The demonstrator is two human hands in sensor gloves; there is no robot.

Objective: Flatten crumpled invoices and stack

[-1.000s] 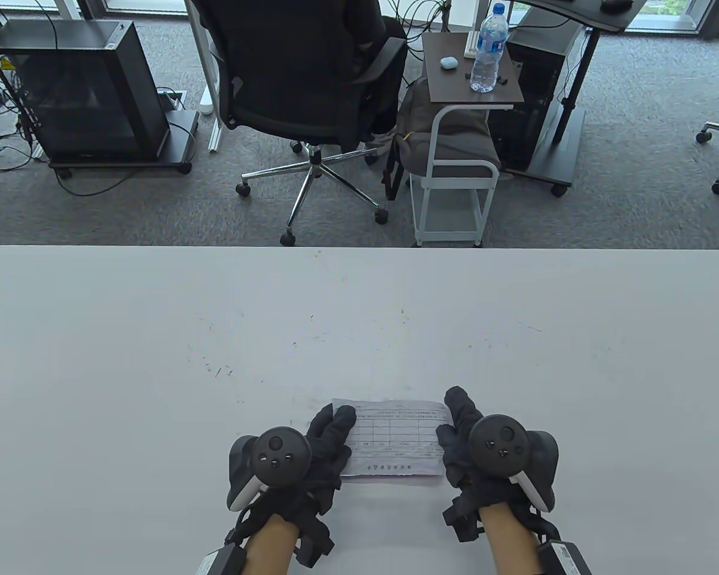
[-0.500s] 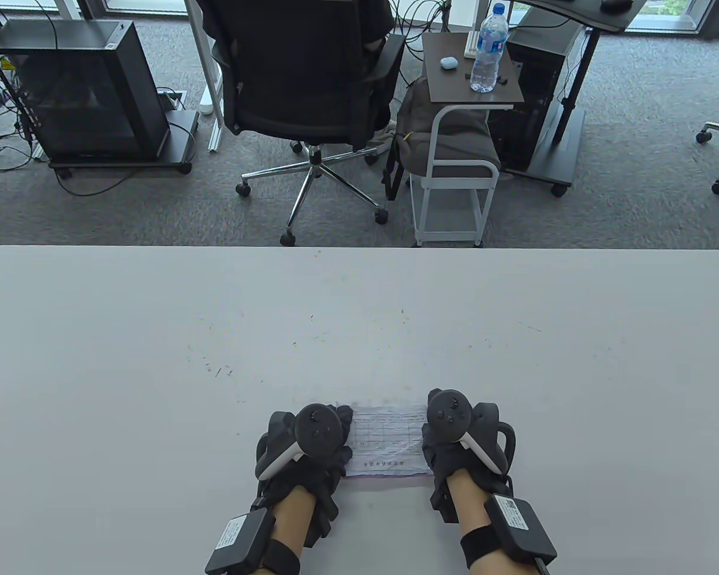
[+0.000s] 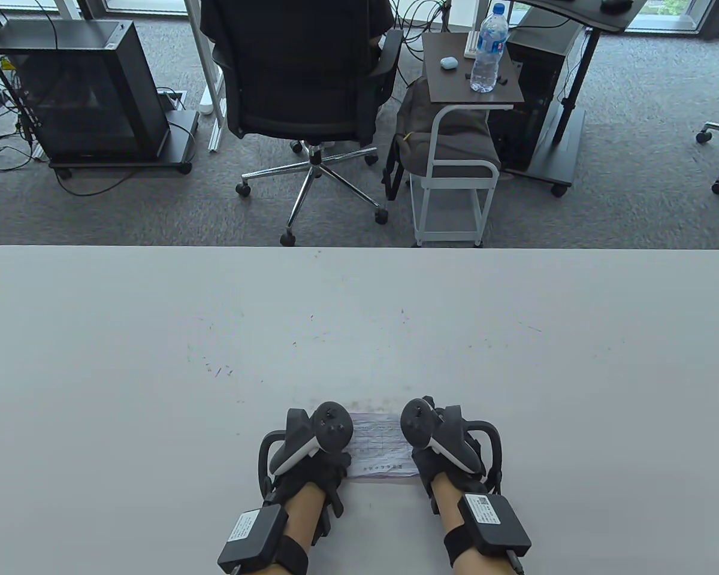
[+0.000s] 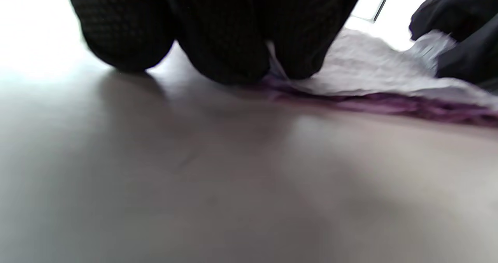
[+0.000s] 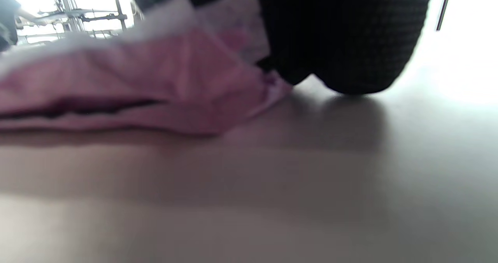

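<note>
A small stack of invoices (image 3: 380,448), white on top with pink and purple sheets beneath, lies near the table's front edge. My left hand (image 3: 335,458) grips its left end and my right hand (image 3: 425,460) grips its right end, both tipped up with the fingers pointing down. In the left wrist view my fingertips (image 4: 221,41) press on the paper's edge (image 4: 369,72) and the table. In the right wrist view my fingers (image 5: 342,41) hold the end of the stack (image 5: 136,80), which bulges up with gaps between the sheets. The trackers hide most of the fingers from above.
The grey table (image 3: 156,359) stretches wide on both sides and behind the stack. Beyond its far edge stand an office chair (image 3: 305,90), a small side table (image 3: 473,90) with a water bottle (image 3: 488,51), and a black cabinet (image 3: 84,90).
Both hands moved inward along the paper and tipped up from lying flat. Less of the sheet shows between them, and it now bulges.
</note>
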